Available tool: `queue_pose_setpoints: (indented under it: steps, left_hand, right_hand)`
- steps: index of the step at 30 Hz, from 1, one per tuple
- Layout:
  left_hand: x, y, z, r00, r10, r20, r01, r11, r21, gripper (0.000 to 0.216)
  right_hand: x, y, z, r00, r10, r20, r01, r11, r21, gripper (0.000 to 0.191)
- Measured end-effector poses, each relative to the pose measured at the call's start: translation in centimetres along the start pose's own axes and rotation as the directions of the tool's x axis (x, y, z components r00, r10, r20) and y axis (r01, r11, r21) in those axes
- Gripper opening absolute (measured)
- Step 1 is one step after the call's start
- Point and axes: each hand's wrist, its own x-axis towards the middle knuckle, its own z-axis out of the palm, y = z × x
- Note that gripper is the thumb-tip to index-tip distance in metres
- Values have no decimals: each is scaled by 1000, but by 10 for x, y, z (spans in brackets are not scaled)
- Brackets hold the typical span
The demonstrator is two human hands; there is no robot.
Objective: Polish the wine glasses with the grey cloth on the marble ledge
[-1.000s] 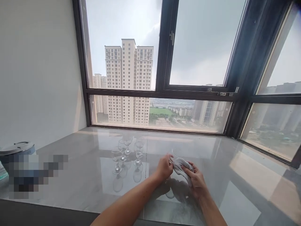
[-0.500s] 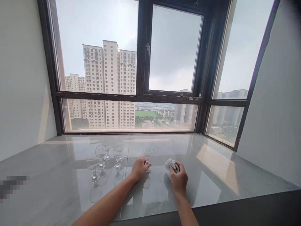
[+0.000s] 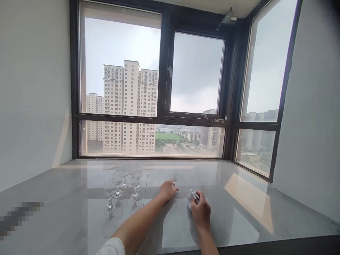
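Note:
My left hand [image 3: 168,190] has its fingers closed around the stem of a clear stemmed glass [image 3: 175,173], which is upright at the sill's surface; its bowl shows above my fingers. In my right hand [image 3: 201,209] is a crumpled white cloth [image 3: 192,196], bunched between thumb and fingers just above the sill. To the left of my hands, several more clear stemmed glasses stand upright in a loose group, among them a front one [image 3: 109,196] and a right-hand one [image 3: 135,184]. Whether the held glass's foot touches the sill, I cannot tell.
The glossy grey windowsill [image 3: 212,177] has a thin seam running between the glass group and my hands. Dark window frames [image 3: 148,158] border it at the back, with tall buildings outside. White walls [image 3: 34,106] close both sides, and the sill's front edge lies at lower right.
My left hand and the stemmed glass have shifted slightly right, farther from the other glasses. My right hand still grips the cloth. The camera view has tilted upward.

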Motion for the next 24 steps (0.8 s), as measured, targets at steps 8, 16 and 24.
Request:
queue_pose_setpoints:
  steps: [8,16,24]
  left_hand:
    - [-75,-48,-49,863,307,-401,-310,949,57,16]
    - [-89,-85,-93,349,-63,-935,-179,975,-132,54]
    - [-70,-114,-75,638,-550,-538,209,797,-567,53]
  right_hand:
    - [1,3,5,1000,-8,-21,8,1000,2,24]
    - [0,4,4,1000,3,-3,-3,999,-32,25]
    - [-2,3,2,999,-24,27,25,998,-52,27]
